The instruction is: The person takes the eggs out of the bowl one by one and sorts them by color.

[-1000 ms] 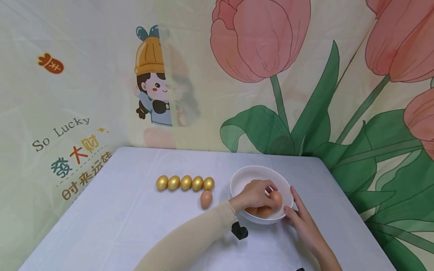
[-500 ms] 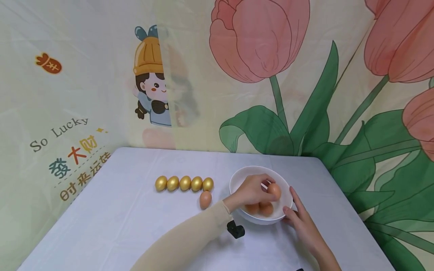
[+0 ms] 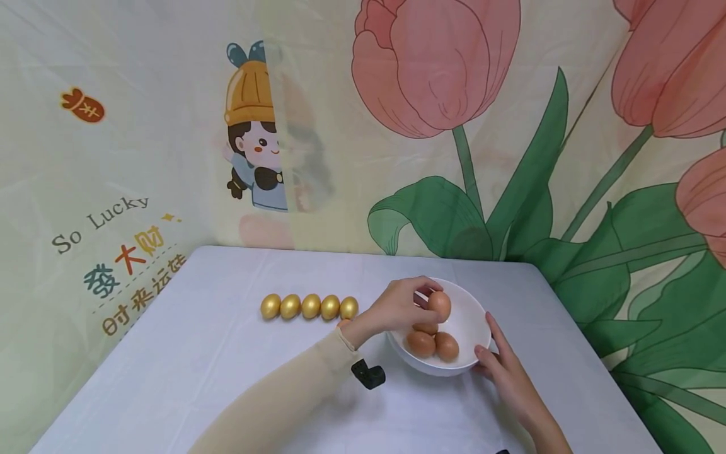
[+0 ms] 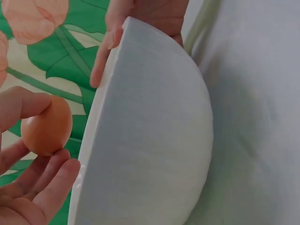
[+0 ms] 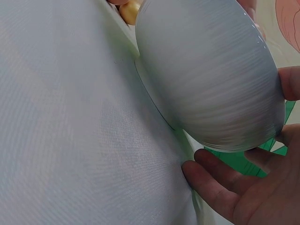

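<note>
A brown egg (image 3: 439, 306), pinched by the left hand (image 3: 399, 304) above the white bowl (image 3: 467, 323) gripped by the right hand (image 3: 507, 375), is best kept clear of the rim (image 4: 95, 112).

The rectangular table (image 3: 170, 384), draped in white, carries five shiny metallic-gold eggs (image 3: 311, 306) in a row along its far edge, nearer the left far corner than the right. A sliver of a smooth reddish-brown egg (image 3: 343, 323) shows before the row's right end. Toward the right far corner stands a round, glossy white bowl (image 3: 433, 368).
</note>
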{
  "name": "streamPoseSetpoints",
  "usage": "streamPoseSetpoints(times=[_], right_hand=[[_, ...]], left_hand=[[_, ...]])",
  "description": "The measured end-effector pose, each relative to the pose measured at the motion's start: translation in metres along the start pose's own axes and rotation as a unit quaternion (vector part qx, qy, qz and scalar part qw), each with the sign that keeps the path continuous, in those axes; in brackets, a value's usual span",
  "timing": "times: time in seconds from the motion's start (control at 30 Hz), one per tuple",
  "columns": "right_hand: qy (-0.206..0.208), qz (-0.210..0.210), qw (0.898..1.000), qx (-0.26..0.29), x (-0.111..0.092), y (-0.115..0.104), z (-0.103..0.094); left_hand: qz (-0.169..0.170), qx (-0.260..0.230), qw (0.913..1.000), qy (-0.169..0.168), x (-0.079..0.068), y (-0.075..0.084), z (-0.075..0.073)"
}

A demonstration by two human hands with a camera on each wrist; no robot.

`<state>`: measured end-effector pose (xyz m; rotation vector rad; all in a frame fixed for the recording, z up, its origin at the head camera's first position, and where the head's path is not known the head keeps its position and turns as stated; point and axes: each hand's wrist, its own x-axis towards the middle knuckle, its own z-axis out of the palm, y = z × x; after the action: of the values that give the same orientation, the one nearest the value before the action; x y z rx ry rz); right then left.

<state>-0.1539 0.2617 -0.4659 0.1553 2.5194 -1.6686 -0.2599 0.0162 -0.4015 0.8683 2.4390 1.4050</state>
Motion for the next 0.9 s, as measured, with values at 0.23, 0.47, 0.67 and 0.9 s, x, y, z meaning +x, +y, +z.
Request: streamPoseSetpoints(times=[0.23,0.47,0.67,0.9], right_hand=[[0.006,-0.004,1.000,0.000,-0.002,-0.002,0.001],[0.007,-0.009,1.000,-0.002,-0.003,-0.003,0.000],[0.008,-0.010,1.000,-0.003,-0.003,-0.003,0.001],[0.008,-0.021,1.000,-0.004,-0.004,-0.002,0.001]], left_hand=[[-0.007,0.003,0.9999,0.009,-0.016,-0.003,-0.024],[-0.008,-0.005,0.9994,0.032,-0.038,-0.012,-0.052],[-0.036,-0.008,0.9982,0.047,-0.062,-0.025,-0.077],[-0.070,0.001,0.9953,0.067,-0.092,-0.045,-0.098]])
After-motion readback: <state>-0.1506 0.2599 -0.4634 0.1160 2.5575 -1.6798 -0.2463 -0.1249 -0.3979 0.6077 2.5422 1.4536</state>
